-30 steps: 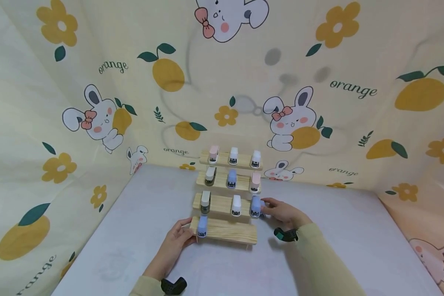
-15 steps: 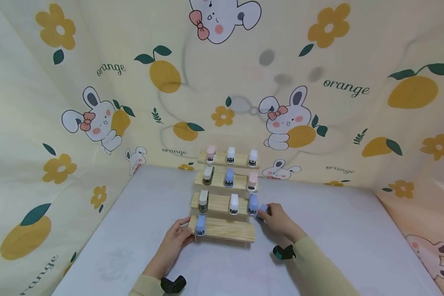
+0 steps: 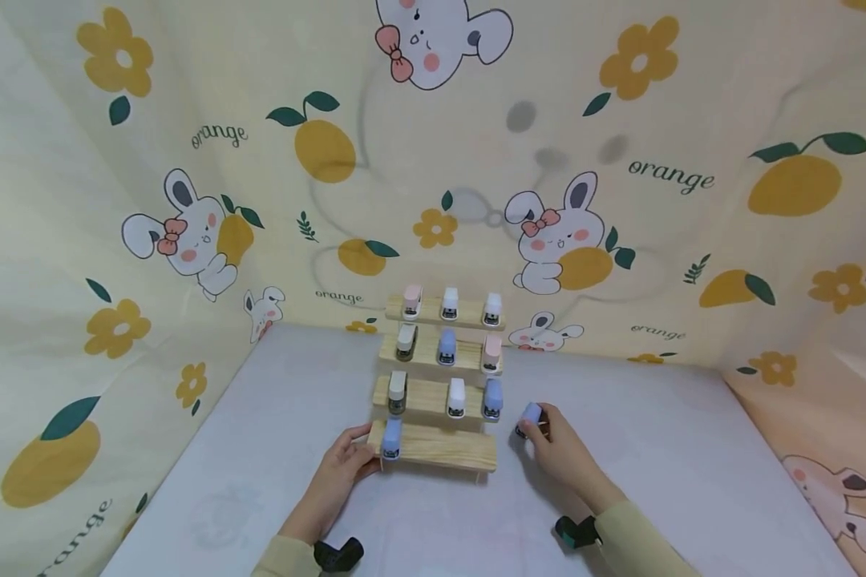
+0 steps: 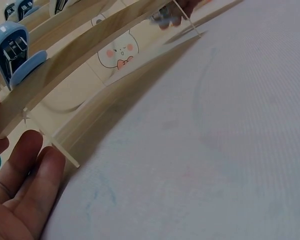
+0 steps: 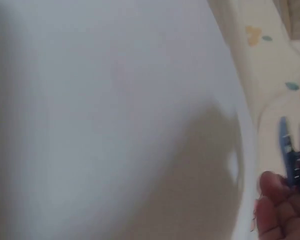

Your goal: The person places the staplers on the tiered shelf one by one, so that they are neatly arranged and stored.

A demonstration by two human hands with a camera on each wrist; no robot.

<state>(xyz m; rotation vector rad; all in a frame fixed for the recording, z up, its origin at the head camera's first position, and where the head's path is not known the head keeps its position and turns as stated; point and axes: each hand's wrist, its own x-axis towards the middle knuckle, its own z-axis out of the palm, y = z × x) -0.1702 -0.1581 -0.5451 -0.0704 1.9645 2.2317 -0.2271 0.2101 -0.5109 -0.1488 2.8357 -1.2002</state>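
Note:
My right hand (image 3: 563, 449) pinches a small blue stapler (image 3: 529, 419) just right of the stand, above the table. In the right wrist view that blue stapler (image 5: 295, 160) and my fingertips (image 5: 272, 185) show at the right edge. A wooden tiered stand (image 3: 443, 447) bears several mini staplers in pink, white, grey and blue. My left hand (image 3: 342, 469) grips the left end of its lowest shelf, beside another blue stapler (image 3: 392, 438). Up close in the left wrist view, the shelf end (image 4: 12, 112) lies between my fingers, two of them below it.
On the third shelf stand a grey stapler (image 3: 398, 391), a white stapler (image 3: 456, 397) and a blue stapler (image 3: 492, 398). A patterned cloth (image 3: 433, 160) hangs behind the white table (image 3: 621, 433) and at its sides.
My right hand has drawn the blue stapler from beside the third shelf's right end, moving right and slightly toward me. My left hand stays at the shelf end.

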